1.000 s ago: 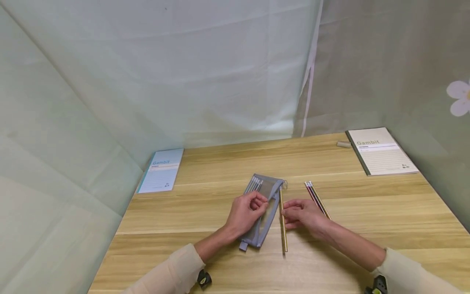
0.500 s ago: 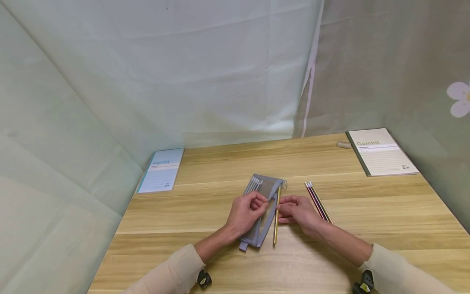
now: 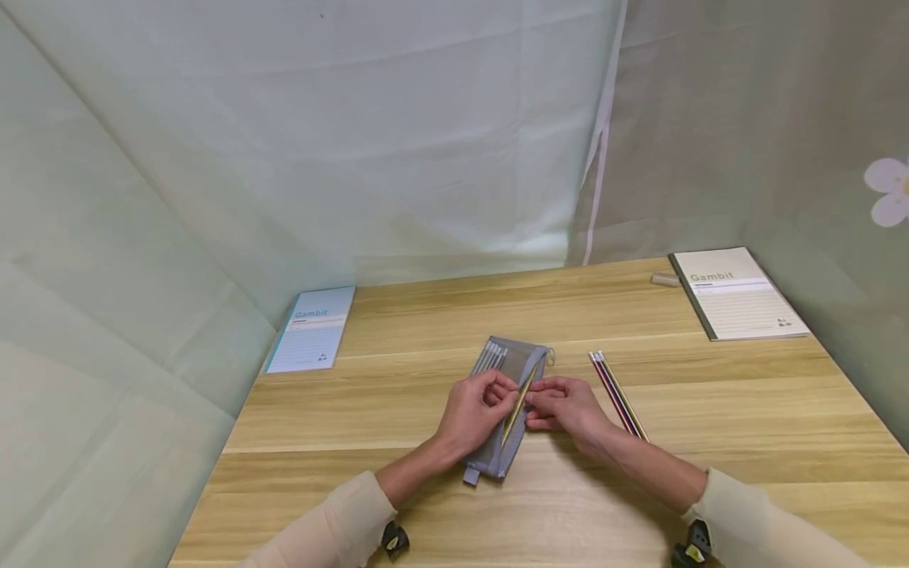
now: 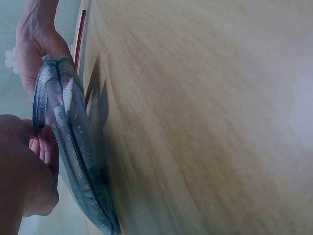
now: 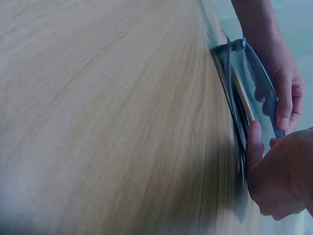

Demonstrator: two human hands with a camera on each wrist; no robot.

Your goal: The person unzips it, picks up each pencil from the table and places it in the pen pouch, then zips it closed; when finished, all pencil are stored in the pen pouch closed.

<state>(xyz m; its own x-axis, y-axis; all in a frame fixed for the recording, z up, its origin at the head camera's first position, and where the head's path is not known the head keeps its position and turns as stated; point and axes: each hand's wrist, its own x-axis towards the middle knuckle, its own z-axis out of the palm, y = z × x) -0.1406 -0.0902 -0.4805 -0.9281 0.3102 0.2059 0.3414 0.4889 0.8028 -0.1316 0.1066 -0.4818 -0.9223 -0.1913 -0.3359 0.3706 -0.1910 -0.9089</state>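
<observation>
A grey mesh pencil case [image 3: 490, 454] lies unzipped on the table, with several silver-tipped pencils [image 3: 493, 356] showing through its left side. My left hand [image 3: 477, 410] pinches one edge of the opening and holds it lifted, as the left wrist view also shows. Between finger and thumb my right hand [image 3: 571, 409] holds a gold-striped pencil [image 3: 518, 414], slanted within the open mouth of the case. In the right wrist view this pencil [image 5: 243, 95] lies between the two zip edges, its near end at the right thumb.
Several pencils [image 3: 616, 394], dark red, black and gold, lie together right of the right hand. A blue-edged notebook [image 3: 312, 330] is at the back left. At the back right sit another notebook [image 3: 738, 293] and a small beige block [image 3: 664, 278].
My right hand has moved left with the gold-striped pencil, from beside the pencil case into its opening, and the pencil has tilted. The left hand has kept its place on the edge.
</observation>
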